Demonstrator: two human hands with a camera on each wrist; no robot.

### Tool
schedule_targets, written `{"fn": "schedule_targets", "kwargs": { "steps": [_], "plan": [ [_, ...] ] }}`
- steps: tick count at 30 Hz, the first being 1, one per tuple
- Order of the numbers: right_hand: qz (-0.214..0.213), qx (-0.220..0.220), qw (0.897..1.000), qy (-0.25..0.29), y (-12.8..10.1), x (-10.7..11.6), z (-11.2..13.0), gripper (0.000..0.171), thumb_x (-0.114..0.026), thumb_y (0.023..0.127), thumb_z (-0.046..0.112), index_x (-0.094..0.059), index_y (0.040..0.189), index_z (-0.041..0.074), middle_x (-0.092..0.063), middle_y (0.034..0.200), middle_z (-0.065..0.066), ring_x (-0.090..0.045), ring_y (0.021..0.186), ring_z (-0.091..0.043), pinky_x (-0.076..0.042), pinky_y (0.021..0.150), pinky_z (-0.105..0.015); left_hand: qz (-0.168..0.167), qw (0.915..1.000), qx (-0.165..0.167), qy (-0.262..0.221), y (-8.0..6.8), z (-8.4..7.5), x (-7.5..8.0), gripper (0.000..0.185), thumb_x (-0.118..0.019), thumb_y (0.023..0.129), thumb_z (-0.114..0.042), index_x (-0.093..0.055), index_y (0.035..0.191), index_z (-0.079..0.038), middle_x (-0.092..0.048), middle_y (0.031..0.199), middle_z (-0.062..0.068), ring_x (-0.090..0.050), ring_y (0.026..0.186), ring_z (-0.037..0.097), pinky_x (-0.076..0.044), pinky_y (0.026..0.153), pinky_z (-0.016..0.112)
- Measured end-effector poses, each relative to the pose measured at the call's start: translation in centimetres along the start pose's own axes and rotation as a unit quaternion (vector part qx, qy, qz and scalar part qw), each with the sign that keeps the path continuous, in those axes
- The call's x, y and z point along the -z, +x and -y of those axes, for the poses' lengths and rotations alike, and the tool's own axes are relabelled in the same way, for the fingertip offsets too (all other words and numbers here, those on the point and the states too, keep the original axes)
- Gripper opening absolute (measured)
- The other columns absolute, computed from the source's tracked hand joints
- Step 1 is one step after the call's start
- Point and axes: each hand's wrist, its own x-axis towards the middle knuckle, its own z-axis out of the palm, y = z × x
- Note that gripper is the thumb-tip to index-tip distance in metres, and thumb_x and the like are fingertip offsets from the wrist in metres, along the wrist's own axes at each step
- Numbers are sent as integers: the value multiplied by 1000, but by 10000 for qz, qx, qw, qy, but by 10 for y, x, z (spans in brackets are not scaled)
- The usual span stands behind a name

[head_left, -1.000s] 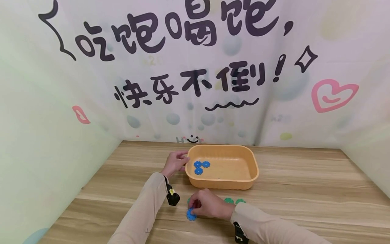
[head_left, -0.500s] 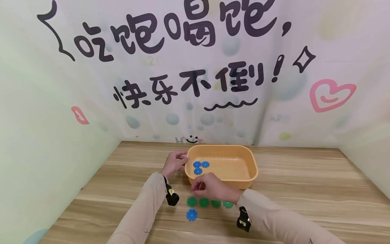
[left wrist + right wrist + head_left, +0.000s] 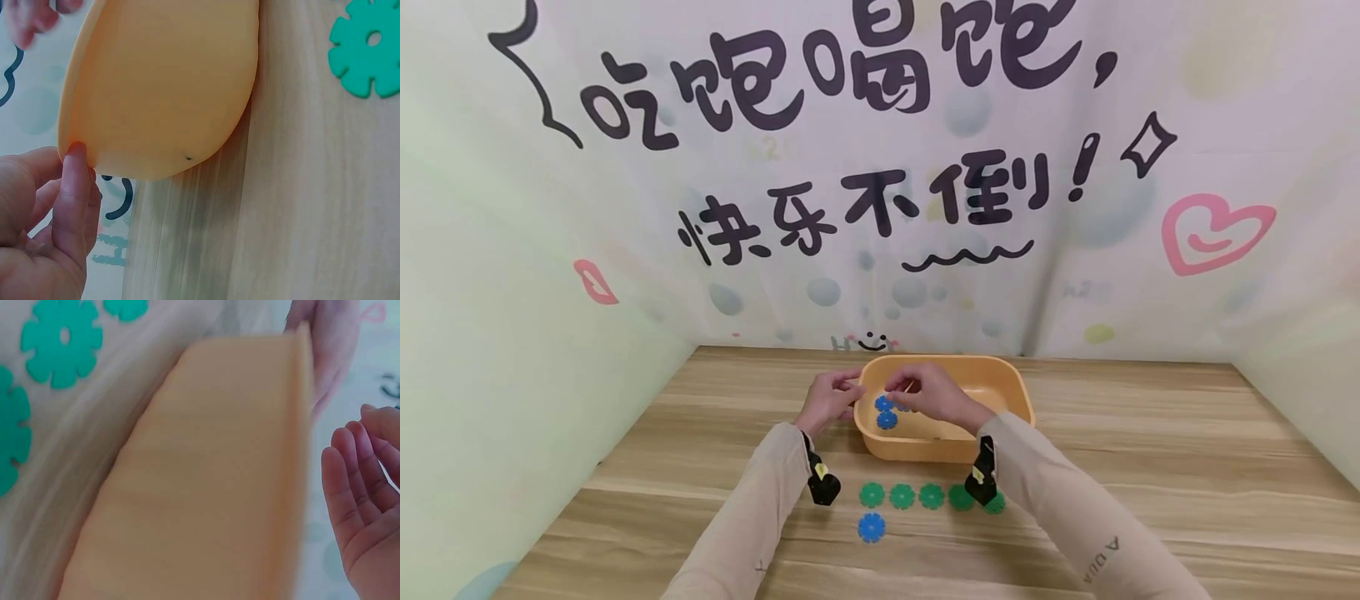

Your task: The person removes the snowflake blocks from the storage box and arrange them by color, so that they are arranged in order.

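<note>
1. Right hand: moved up from near rim to over tub, frame center; fingers loosely bent.
2. Left hand: unchanged, pinching left rim.
3. Blue discs: tub's left end, unmoved.

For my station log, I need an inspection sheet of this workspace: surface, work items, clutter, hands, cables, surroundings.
Surface: wood-grain tabletop.
Job's things: orange basin with three blue discs inside, one partly hidden; in front of it, a row of five green discs, then a lone blue disc.
Clutter: nothing seen.
Hands: left hand grips the basin's side; right hand over the basin, no disc seen in its grasp.
Cables: nothing seen.
Surroundings: pale backdrop with black lettering; dark wrist devices.
</note>
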Motion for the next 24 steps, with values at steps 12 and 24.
{"fn": "schedule_targets", "kwargs": {
  "steps": [12,24],
  "plan": [
    [144,-443,9987,-212,18,-14,-27,12,-63,80,5,-63,90,-2,-60,76,-6,-52,59,-14,-49,51,-23,0,10000,-36,6,0,1,0,36,-59,84,-7,-55,120,-4,-56,88,12,-61,75,22,-54,58,30],
    [775,-1052,9902,-492,25,-26,-32,19,-64,80,6,-63,97,-3,-61,83,-5,-52,72,-15,-50,67,-25,30,10000,-75,35,0,2,1,36,-59,84,-9,-55,120,-5,-57,89,12,-61,78,26,-54,58,30]
  ]
}}
